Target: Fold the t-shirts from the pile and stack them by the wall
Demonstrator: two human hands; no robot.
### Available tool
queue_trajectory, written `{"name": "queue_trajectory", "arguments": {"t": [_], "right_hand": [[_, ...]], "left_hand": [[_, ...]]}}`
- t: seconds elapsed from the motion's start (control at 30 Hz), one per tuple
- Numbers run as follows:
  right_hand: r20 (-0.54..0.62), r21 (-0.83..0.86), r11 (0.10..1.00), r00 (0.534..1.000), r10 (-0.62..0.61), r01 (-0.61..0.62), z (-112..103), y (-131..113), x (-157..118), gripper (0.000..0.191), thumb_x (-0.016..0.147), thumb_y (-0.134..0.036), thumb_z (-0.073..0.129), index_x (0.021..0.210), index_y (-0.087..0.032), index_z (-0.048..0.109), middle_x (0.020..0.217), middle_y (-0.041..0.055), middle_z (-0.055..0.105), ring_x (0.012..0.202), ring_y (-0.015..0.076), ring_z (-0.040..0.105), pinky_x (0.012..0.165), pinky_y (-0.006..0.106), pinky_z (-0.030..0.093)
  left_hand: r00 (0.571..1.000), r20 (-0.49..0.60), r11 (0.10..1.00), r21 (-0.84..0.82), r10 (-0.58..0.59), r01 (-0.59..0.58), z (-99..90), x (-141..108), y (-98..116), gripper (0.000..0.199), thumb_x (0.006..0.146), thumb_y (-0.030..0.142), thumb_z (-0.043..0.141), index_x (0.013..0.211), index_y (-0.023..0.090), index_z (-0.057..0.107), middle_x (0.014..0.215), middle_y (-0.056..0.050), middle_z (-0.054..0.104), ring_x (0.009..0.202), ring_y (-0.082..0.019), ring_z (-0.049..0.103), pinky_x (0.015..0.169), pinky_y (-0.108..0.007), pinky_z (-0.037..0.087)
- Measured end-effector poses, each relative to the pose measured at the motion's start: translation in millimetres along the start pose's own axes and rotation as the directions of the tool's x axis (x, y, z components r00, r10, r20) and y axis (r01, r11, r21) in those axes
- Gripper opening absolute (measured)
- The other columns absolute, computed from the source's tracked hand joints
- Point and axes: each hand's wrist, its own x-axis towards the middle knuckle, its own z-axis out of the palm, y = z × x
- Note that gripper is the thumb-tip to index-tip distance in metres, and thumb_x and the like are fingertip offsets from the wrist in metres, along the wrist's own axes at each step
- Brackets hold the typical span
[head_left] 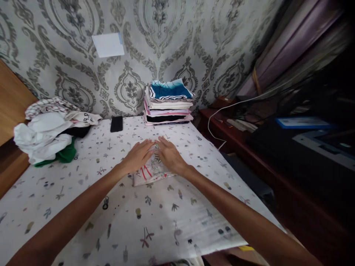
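Observation:
A folded light-coloured garment with red marks and printed lettering lies flat on the patterned sheet. My left hand rests palm down over its left side, fingers stretched out. Over the right side lies my right hand, also flat with fingers extended. The fingertips of both hands come close together near the garment's far edge. Much of the garment is hidden under the hands, so its kind cannot be told. Behind it stands a neat stack of folded clothes, topped by a blue and white piece.
A loose heap of clothes in white, black and green sits at the left. Near the wall lies a black phone. A white cable hangs by the dark red furniture along the right edge. Wood panelling borders the left.

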Motion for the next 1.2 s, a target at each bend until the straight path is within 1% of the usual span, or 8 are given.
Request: {"name": "queue_trajectory", "arguments": {"t": [0.27,0.4,0.5,0.67,0.8,0.9,1.03,1.2], "right_hand": [[0.139,-0.461,0.887,0.989,0.059,0.012,14,-1,-60,0.051,0.097,-0.036,0.048,0.144,-0.017,0.053,0.158,0.0185,0.039,0.150,0.0347,0.026,0.120,0.064,0.009],[0.092,-0.544,0.836,0.986,0.140,-0.068,-4,-9,-74,0.049,0.096,-0.037,0.049,0.139,-0.016,0.058,0.156,0.0215,0.040,0.144,0.0406,0.036,0.115,0.066,0.021],[0.080,-0.535,0.840,0.985,0.156,-0.089,-22,-7,-76,0.040,0.097,-0.034,0.045,0.127,-0.019,0.067,0.145,0.0184,0.056,0.131,0.0343,0.053,0.111,0.056,0.036],[-0.015,-0.502,0.842,0.975,0.222,-0.200,-40,7,-56,0.035,0.097,-0.028,0.041,0.108,-0.019,0.073,0.137,0.0163,0.061,0.131,0.0310,0.054,0.106,0.048,0.044],[0.060,-0.365,0.930,0.996,0.059,-0.034,-27,19,-20,0.037,0.093,-0.021,0.045,0.120,-0.016,0.070,0.147,0.0155,0.054,0.138,0.0292,0.047,0.114,0.048,0.039],[0.198,-0.275,0.954,0.978,-0.064,0.119,-11,28,13,0.039,0.091,-0.018,0.048,0.124,-0.016,0.068,0.149,0.0139,0.053,0.141,0.0288,0.044,0.117,0.049,0.034],[0.378,-0.399,0.899,0.925,-0.017,0.180,-1,41,45,0.043,0.096,-0.025,0.050,0.135,-0.012,0.061,0.154,0.0171,0.046,0.147,0.0310,0.035,0.120,0.050,0.028],[0.448,-0.482,0.853,0.893,0.043,0.201,1,51,48,0.050,0.103,-0.035,0.039,0.149,-0.015,0.047,0.159,0.0154,0.038,0.150,0.0292,0.030,0.120,0.049,0.024]], "left_hand": [[0.994,0.107,0.991,0.129,0.010,-0.024,34.2,32,-31,0.057,0.101,0.053,0.034,0.150,0.024,0.043,0.163,-0.013,0.029,0.154,-0.029,0.019,0.121,-0.058,0.016],[0.997,0.064,0.980,0.191,0.043,-0.055,31.2,29,-26,0.057,0.103,0.051,0.032,0.151,0.022,0.041,0.163,-0.015,0.029,0.153,-0.029,0.021,0.121,-0.060,0.012],[0.989,0.077,0.970,0.200,0.128,-0.142,31.6,21,-8,0.057,0.103,0.052,0.033,0.150,0.022,0.042,0.163,-0.015,0.029,0.153,-0.029,0.020,0.122,-0.059,0.006],[0.903,0.256,0.929,0.041,0.346,-0.368,39.1,-6,29,0.060,0.101,0.058,0.034,0.153,0.028,0.037,0.165,-0.011,0.025,0.154,-0.026,0.020,0.124,-0.052,0.009],[0.856,0.243,0.878,0.033,0.457,-0.478,42.1,-21,43,0.056,0.101,0.053,0.041,0.150,0.025,0.041,0.161,-0.012,0.036,0.151,-0.027,0.027,0.124,-0.051,0.010],[0.860,0.168,0.858,0.109,0.483,-0.503,44.4,-23,48,0.045,0.101,0.039,0.048,0.141,0.018,0.049,0.149,-0.014,0.051,0.140,-0.027,0.043,0.120,-0.049,0.022],[0.902,0.117,0.869,0.244,0.415,-0.431,47.3,-18,55,0.022,0.099,0.028,0.052,0.113,0.014,0.063,0.113,-0.013,0.066,0.107,-0.026,0.060,0.093,-0.042,0.044],[0.931,0.112,0.898,0.245,0.348,-0.365,46.0,-10,64,0.022,0.102,0.019,0.043,0.094,0.014,0.064,0.093,-0.008,0.065,0.089,-0.021,0.059,0.081,-0.035,0.043]]}}
